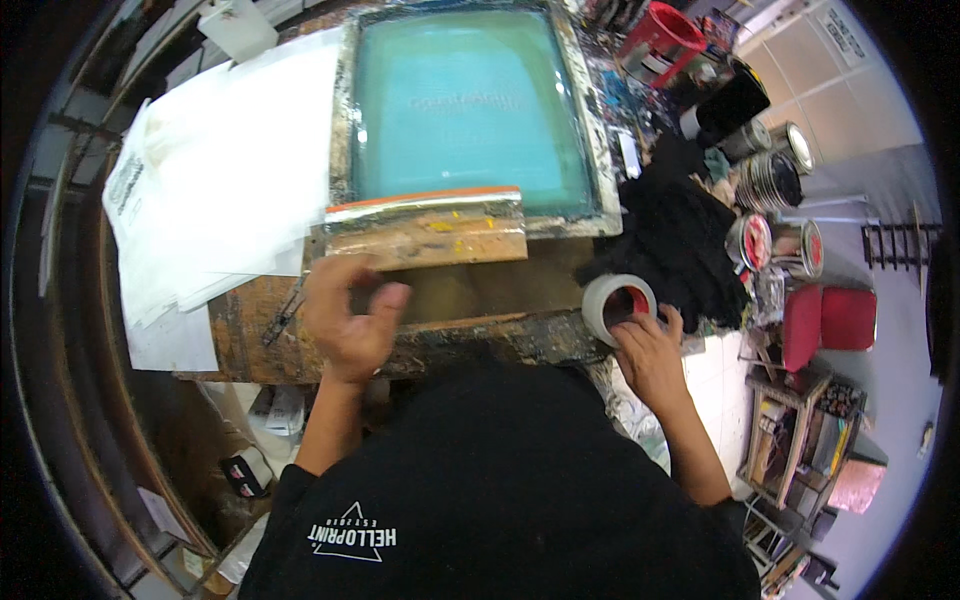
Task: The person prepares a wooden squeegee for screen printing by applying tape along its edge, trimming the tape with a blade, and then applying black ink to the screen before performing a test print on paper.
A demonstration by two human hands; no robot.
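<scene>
A silk-screen frame (607, 185) with teal mesh lies on the work table, with faint lettering at its middle. Across its near edge rests a wooden squeegee (425, 240) with an orange blade, its wood stained with ink. My left hand (350, 315) hovers just below the squeegee's left end, slightly blurred, thumb and fingers apart and nothing seen between them. At the table's near right edge, my right hand (652, 355) grips a roll of clear tape (597, 305), some fingertips inside its core.
White paper sheets (230, 170) are stacked left of the frame. Black cloth (680, 230) is heaped on the right, beside several ink cans (770, 180) and a red bucket (665, 40). Red chairs (820, 325) and a shelf (790, 440) stand farther right.
</scene>
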